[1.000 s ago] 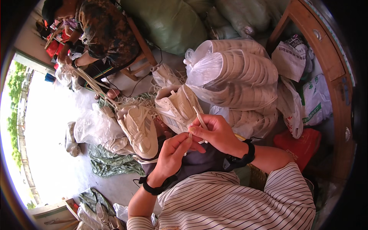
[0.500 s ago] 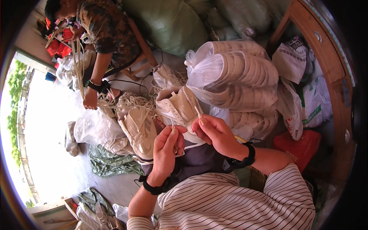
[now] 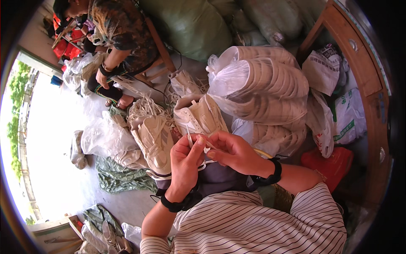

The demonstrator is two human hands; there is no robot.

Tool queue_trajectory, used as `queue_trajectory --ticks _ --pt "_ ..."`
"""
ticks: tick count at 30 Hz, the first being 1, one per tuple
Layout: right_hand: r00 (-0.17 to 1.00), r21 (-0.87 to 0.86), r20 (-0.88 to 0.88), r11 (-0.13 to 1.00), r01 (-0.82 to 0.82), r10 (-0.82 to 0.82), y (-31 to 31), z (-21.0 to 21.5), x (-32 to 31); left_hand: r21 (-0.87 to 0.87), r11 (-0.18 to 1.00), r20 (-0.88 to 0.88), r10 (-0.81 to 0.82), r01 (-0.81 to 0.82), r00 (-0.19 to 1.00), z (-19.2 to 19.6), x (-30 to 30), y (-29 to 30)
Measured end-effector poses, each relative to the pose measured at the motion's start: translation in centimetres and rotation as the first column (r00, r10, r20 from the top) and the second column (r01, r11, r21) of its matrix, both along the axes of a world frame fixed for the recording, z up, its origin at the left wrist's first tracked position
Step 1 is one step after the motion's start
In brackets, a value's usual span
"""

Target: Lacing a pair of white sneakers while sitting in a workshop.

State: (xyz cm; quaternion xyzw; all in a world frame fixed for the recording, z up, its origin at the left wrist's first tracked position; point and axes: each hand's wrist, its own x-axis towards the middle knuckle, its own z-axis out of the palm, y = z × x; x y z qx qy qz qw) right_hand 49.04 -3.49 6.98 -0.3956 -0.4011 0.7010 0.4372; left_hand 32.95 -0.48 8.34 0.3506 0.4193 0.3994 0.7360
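A white shoelace runs between my two hands, which meet in front of my lap. My left hand pinches it between thumb and fingertips, with one tip standing up. My right hand is closed on the lace right beside the left fingers. Just beyond my fingers sits a beige sneaker, its opening facing away from me and its toe partly hidden by my hands. To its left lies a second beige sneaker, with lace across its front. Dark cloth covers my lap under the hands.
Loose laces are heaped behind the sneakers. A clear plastic bag of stacked pale shoe parts stands at the back right. A co-worker sits at the back left. A wooden table frame and red bag are at right.
My hands have come together, and the lace ends held apart before are now side by side. The co-worker's hand has drawn back toward the knee, away from the long laces.
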Motion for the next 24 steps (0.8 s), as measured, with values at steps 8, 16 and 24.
queue_trajectory --ticks 8,16,24 --pt "0.994 -0.015 0.083 0.998 0.068 -0.067 0.3 -0.4 0.5 -0.035 0.999 0.124 0.010 -0.005 0.992 -0.6 -0.6 0.1" --pt "0.988 -0.124 -0.139 0.991 0.056 -0.073 0.3 -1.7 0.6 0.000 0.999 0.290 0.050 -0.052 0.956 -0.7 -0.3 0.0" --pt "0.952 -0.172 -0.294 0.976 -0.137 0.082 -0.1 -2.3 -0.6 0.077 0.987 0.341 0.104 -0.138 0.934 1.0 0.0 0.0"
